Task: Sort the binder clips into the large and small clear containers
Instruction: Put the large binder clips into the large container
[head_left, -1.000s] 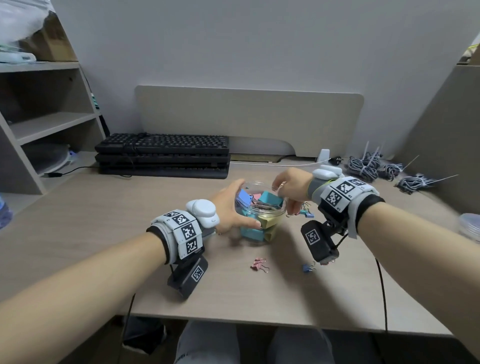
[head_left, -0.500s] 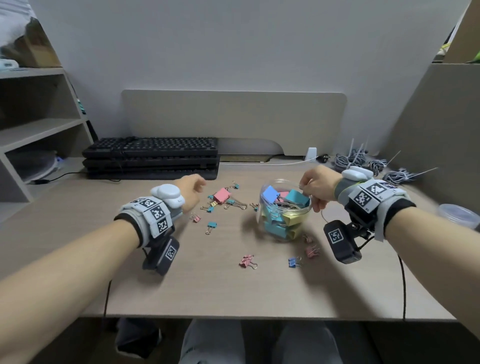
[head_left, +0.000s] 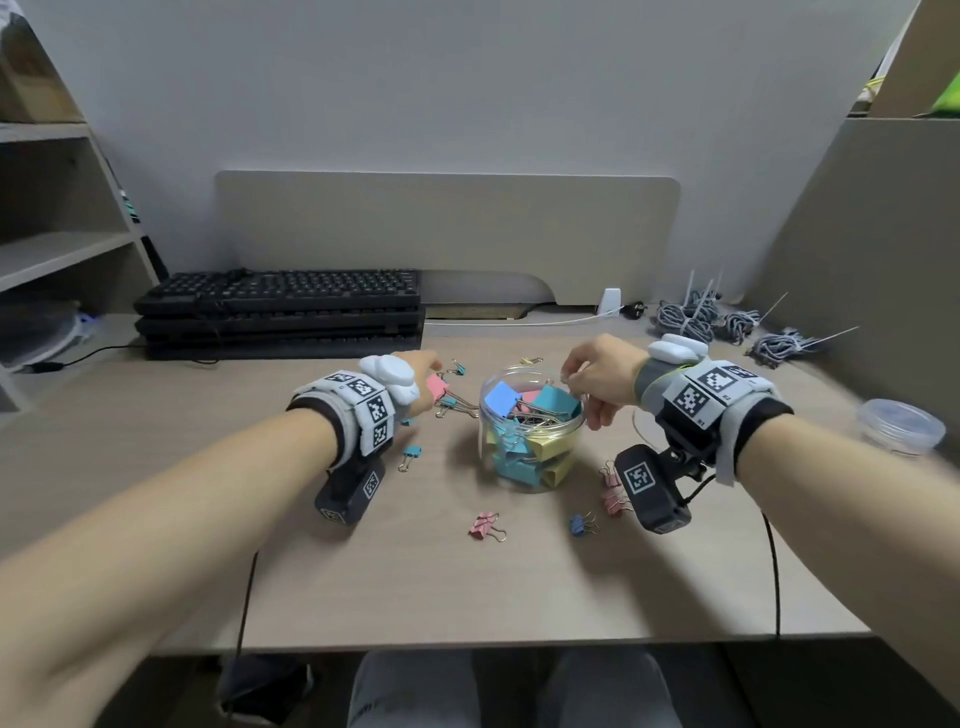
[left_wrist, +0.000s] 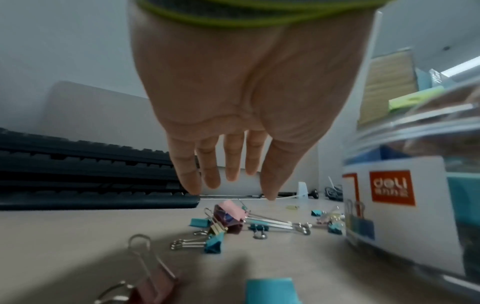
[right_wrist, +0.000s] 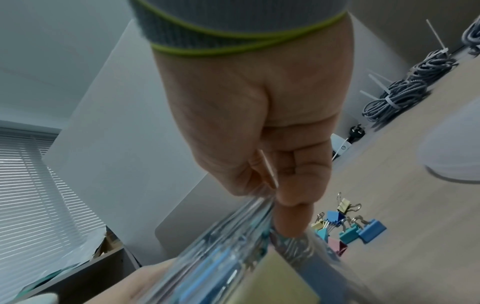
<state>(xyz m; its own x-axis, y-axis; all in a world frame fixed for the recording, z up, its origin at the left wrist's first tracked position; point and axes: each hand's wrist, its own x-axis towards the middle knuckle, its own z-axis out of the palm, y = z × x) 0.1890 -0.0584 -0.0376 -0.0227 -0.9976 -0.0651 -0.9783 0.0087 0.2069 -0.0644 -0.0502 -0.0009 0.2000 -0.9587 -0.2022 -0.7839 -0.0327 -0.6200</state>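
The large clear jar (head_left: 530, 431), packed with big blue, teal, yellow and pink binder clips, stands mid-desk. My right hand (head_left: 584, 382) pinches its rim at the right side; in the right wrist view, thumb and finger of that hand (right_wrist: 275, 197) close on the clear jar (right_wrist: 233, 257). My left hand (head_left: 426, 366) hovers with straight fingers, holding nothing, over a large pink clip (head_left: 436, 387), seen below the left hand (left_wrist: 259, 185) as the pink clip (left_wrist: 231, 214) among small teal ones. The small clear container (head_left: 901, 426) sits far right.
Small clips lie loose on the desk: a pink one (head_left: 485, 525), a blue one (head_left: 579, 524), a teal one (head_left: 413, 454), more behind the jar. Stacked keyboards (head_left: 280, 312) stand at the back left, cable bundles (head_left: 691, 317) at the back right, shelves at the left.
My left hand let go of the jar and moved left to the scattered clips, now nearer the large pink one. My right hand kept its hold at the jar's rim.
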